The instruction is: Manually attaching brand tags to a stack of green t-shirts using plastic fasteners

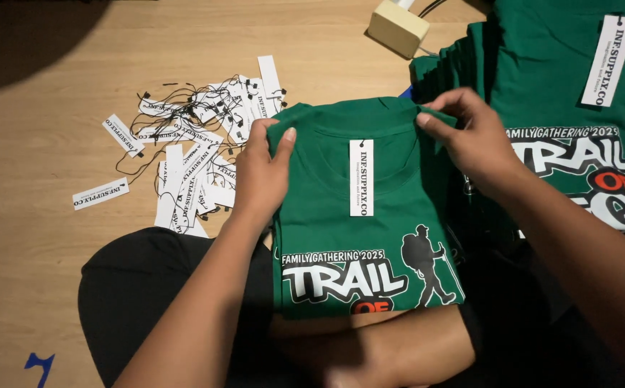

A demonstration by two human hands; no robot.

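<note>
A folded green T-shirt (370,237) with a white and orange print and a black hiker figure lies on my lap. A long white paper tag (361,177) hangs from its collar. My left hand (262,176) grips the shirt's left shoulder edge, thumb on top. My right hand (470,140) pinches the right shoulder edge near the collar. Both hands hold the same shirt.
A pile of several white paper tags with black strings (197,136) is scattered on the wooden floor (39,144) to the left. A stack of folded green shirts (578,93) with a white tag lies at right. A beige box (397,27) sits at the top.
</note>
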